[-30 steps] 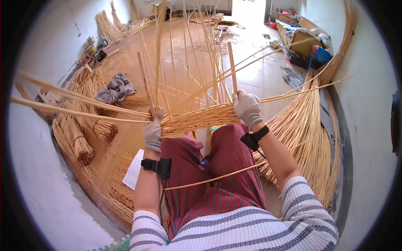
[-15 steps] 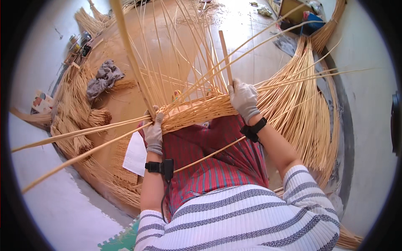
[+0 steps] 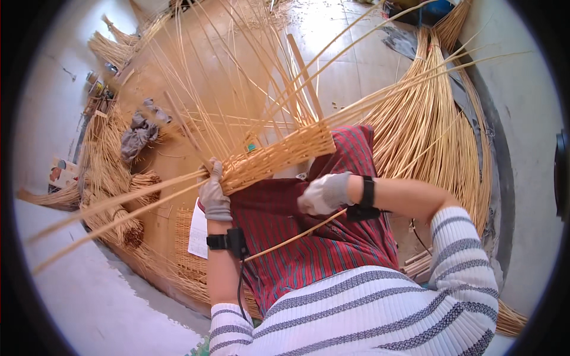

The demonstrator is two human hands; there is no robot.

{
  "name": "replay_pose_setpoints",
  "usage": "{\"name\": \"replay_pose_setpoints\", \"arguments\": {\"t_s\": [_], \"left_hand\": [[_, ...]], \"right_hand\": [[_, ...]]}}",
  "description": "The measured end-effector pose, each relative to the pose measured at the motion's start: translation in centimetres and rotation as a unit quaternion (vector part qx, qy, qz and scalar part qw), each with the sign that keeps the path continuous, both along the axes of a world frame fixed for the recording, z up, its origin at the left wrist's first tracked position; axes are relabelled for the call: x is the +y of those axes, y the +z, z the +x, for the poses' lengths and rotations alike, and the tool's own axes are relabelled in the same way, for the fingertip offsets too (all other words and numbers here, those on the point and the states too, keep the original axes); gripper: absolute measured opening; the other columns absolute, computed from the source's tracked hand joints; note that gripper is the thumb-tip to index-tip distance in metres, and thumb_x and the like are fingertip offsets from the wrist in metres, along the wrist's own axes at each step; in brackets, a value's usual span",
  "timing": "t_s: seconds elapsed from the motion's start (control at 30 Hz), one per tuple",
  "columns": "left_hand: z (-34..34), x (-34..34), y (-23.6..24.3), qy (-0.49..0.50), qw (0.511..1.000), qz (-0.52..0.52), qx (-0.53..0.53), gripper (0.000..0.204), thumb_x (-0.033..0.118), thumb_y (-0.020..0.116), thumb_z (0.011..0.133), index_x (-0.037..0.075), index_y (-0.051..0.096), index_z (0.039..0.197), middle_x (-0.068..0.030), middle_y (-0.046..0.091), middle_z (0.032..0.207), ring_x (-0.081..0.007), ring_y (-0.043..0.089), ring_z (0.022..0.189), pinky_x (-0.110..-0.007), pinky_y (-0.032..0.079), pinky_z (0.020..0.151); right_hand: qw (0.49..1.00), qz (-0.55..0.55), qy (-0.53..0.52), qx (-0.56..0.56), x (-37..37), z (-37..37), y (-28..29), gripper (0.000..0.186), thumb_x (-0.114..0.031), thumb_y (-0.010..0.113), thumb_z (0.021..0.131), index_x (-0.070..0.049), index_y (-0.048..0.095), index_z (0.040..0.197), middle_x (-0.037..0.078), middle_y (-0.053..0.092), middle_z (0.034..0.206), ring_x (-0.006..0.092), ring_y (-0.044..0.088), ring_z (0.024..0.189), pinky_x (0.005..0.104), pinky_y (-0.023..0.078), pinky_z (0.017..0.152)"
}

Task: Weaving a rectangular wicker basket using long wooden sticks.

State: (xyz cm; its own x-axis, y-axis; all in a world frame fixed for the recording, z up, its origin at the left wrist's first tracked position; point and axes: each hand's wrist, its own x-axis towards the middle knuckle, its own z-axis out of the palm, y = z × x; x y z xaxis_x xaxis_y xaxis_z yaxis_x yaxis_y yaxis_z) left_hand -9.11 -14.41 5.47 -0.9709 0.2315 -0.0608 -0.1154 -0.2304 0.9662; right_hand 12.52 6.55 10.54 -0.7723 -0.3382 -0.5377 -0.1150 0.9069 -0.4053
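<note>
My gloved left hand [image 3: 212, 191] is closed on the left end of a shallow woven wicker piece [image 3: 276, 155], from which long pale rods [image 3: 113, 196] spread up and sideways. A flat stick [image 3: 303, 71] stands at its right end. My gloved right hand [image 3: 323, 193] is below the piece, over the red striped cloth [image 3: 314, 249] on my lap, its fingers curled; what they hold, if anything, is hidden. A single rod [image 3: 285, 237] lies across the cloth just below that hand.
Bundles of long rods lean at the right [image 3: 415, 124] and lie along the left wall [image 3: 110, 148]. A crumpled grey cloth [image 3: 136, 136] rests among them. A white sheet [image 3: 198, 234] and a woven mat [image 3: 184, 249] lie left of my lap.
My right hand has left the right end of the woven piece and moved down to my lap. The piece now tilts up to the right. The view has tipped further down.
</note>
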Motion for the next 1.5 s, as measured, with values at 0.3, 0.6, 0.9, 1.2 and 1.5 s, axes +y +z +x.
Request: {"name": "replay_pose_setpoints", "arguments": {"t_s": [0.3,0.6,0.9,1.2,1.5], "left_hand": [[-4.8,3.4,2.7,-0.020,0.995,-0.088,-0.048,0.035,0.013,0.077,0.089,0.004,0.064,0.121,-0.0065,0.067,0.108,-0.0192,0.065,0.101,-0.033,0.058,0.086],[-6.6,1.7,-2.0,0.011,0.991,0.025,-0.132,0.024,0.009,0.073,0.092,0.002,0.064,0.114,-0.0093,0.065,0.112,-0.0223,0.065,0.106,-0.037,0.058,0.093],[-7.2,1.9,-1.4,-0.057,0.984,0.062,-0.155,0.025,0.007,0.072,0.092,0.005,0.063,0.115,-0.0089,0.064,0.116,-0.0241,0.065,0.109,-0.040,0.059,0.094],[-5.4,2.1,3.1,-0.082,0.986,0.079,-0.125,0.028,0.005,0.074,0.090,0.008,0.060,0.115,-0.0072,0.063,0.109,-0.0254,0.066,0.104,-0.045,0.060,0.091],[-3.9,-0.1,1.5,-0.139,0.987,0.067,-0.037,0.038,0.008,0.078,0.088,0.006,0.061,0.121,-0.0063,0.064,0.120,-0.0189,0.061,0.111,-0.034,0.052,0.099]], "right_hand": [[0.993,0.115,0.012,0.037,2.7,-15.4,-20.1,0.033,-0.022,0.065,0.086,-0.008,0.070,0.116,0.012,0.073,0.109,0.0331,0.070,0.100,0.0459,0.056,0.085],[0.993,0.058,-0.099,0.037,-0.3,-16.7,-25.7,0.034,-0.022,0.067,0.084,-0.009,0.071,0.115,0.011,0.073,0.112,0.0315,0.069,0.100,0.0440,0.055,0.085],[0.985,0.013,-0.168,0.048,-1.8,-18.8,-24.5,0.035,-0.023,0.069,0.082,-0.011,0.071,0.114,0.011,0.072,0.114,0.0299,0.068,0.100,0.0420,0.055,0.086],[0.945,-0.176,-0.269,0.054,0.8,-18.3,-13.2,0.036,-0.024,0.071,0.079,-0.012,0.071,0.113,0.010,0.071,0.116,0.0282,0.067,0.100,0.0401,0.054,0.086],[0.828,-0.408,-0.385,-0.011,-0.5,-8.8,-7.5,0.034,-0.024,0.071,0.079,-0.004,0.065,0.106,0.012,0.067,0.091,0.0208,0.065,0.079,0.0345,0.056,0.070]]}}
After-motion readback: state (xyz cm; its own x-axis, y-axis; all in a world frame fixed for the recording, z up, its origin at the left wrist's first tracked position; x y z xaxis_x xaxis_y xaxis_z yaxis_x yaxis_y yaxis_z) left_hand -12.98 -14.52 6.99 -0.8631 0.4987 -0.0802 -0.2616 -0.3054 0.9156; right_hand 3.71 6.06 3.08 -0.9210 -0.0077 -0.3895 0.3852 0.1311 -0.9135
